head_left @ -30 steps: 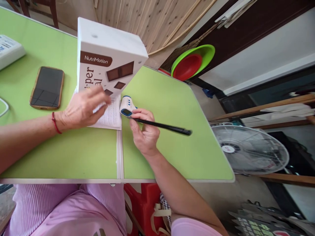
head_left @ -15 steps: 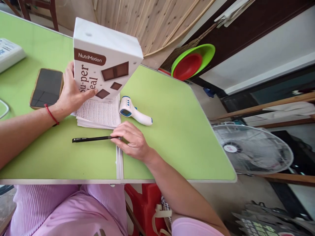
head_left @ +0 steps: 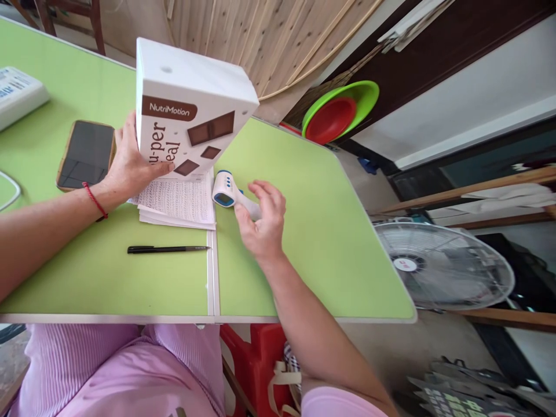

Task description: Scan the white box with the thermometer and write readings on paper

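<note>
My left hand (head_left: 132,159) grips the lower left side of a white NutriMotion box (head_left: 174,130), thumb across its printed front; the box stands up over the printed paper sheets (head_left: 180,202). Over the handle of a white and blue infrared thermometer (head_left: 225,188) is my right hand (head_left: 266,223), fingers apart and curved. Whether it touches the handle I cannot tell. A black pen (head_left: 167,249) lies on the green table below the papers, its tip by the metal seam.
Left of the box lies a phone (head_left: 87,153). A white device (head_left: 19,95) and a white cable (head_left: 13,188) are at the far left. Beyond the right edge of the green table (head_left: 321,249) stand a fan (head_left: 447,266) and a red basin (head_left: 334,119) inside a green one.
My right hand has let go of the pen, which now lies on the table, and has moved up and right to the thermometer. My left hand and the box have shifted slightly right.
</note>
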The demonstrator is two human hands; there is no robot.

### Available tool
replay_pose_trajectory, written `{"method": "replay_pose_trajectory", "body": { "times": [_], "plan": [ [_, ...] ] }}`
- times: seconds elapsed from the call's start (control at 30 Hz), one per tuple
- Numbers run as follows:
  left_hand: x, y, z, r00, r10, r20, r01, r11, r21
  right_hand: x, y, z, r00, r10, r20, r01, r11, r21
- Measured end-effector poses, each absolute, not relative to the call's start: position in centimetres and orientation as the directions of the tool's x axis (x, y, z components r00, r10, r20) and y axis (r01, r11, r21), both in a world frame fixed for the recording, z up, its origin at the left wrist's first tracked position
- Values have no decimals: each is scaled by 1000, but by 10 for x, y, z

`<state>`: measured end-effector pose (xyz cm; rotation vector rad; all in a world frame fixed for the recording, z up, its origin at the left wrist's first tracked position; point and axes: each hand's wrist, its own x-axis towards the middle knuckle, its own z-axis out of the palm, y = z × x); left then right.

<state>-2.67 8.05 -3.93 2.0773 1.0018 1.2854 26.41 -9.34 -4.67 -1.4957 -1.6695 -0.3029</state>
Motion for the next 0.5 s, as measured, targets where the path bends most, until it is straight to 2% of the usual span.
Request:
{"method": "replay_pose_trajectory", "body": {
  "times": [0.1,0.17,0.23,0.3,0.4,0.5],
  "plan": [
    [-30,73,-34,328,779,535,345,-626,700,280,-85,-62,102,803,587,951,94,-294],
    [-31,70,-32,319,785,531,350,-618,704,283,-85,-68,105,843,528,960,53,-276],
    [-31,68,-31,290,801,524,339,-598,726,280,-88,-67,130,832,539,946,58,-318],
    [-30,67,-30,265,808,526,313,-588,745,273,-94,-59,184,780,598,893,121,-433],
    [-26,61,-25,234,807,543,275,-590,759,253,-107,-39,300,695,653,714,291,-637],
    [-24,50,-19,272,804,529,230,-588,775,231,-123,-22,273,729,628,488,458,-743]
  ]
}}
